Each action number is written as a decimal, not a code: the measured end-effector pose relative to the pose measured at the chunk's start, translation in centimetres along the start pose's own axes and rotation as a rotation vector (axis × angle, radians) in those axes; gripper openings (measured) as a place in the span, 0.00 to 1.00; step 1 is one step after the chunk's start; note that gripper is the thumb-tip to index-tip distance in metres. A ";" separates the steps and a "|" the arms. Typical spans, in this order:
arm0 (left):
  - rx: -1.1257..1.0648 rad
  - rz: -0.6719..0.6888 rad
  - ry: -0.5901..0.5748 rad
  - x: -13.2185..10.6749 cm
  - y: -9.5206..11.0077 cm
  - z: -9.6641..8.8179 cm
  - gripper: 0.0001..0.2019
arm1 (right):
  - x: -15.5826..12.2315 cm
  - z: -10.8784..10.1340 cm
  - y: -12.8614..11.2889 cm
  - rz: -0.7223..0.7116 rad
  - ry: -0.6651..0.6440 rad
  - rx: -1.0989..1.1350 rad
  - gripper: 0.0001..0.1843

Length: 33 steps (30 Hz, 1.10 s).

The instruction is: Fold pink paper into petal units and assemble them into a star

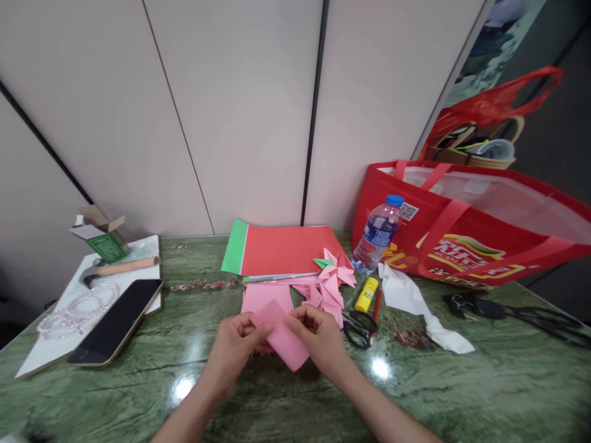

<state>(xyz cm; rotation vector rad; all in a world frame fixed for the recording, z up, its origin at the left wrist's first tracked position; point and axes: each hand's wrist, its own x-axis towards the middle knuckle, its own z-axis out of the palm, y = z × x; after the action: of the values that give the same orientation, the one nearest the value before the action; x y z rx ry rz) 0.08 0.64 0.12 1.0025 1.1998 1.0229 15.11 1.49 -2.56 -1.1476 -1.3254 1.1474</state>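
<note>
The left hand (235, 341) and right hand (321, 338) pinch one pink paper (282, 335). Farther off, overlapping folded pink pieces (331, 294) hide their exact number.

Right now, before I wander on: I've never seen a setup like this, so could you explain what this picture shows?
There's no machine here, just a person's bare hands. The one picture comes from a camera worn on their head, looking forward and down. The left hand and right hand both hold a pink paper. On the green table, beyond the hands, lie a red sheet and folded pink shapes. To the right are a bottle and a red bag; to the left, a phone and an open box.
</note>
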 end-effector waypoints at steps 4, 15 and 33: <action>-0.005 -0.003 0.000 0.1 -0.1 -0.1 0.12 | 0.0 0.0 0.1 -0.003 0.004 0.004 0.09; -0.042 0.053 0.039 0.3 0.0 -0.6 0.11 | 0.2 -0.1 0.1 -0.013 0.013 0.010 0.10; -0.035 0.051 0.037 -0.1 0.4 -0.4 0.13 | 0.2 -0.1 0.1 -0.010 0.005 -0.006 0.10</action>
<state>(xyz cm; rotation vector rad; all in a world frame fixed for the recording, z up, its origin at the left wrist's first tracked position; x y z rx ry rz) -0.37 0.71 0.52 0.9949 1.1881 1.1026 15.23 1.68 -2.65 -1.1459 -1.3306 1.1337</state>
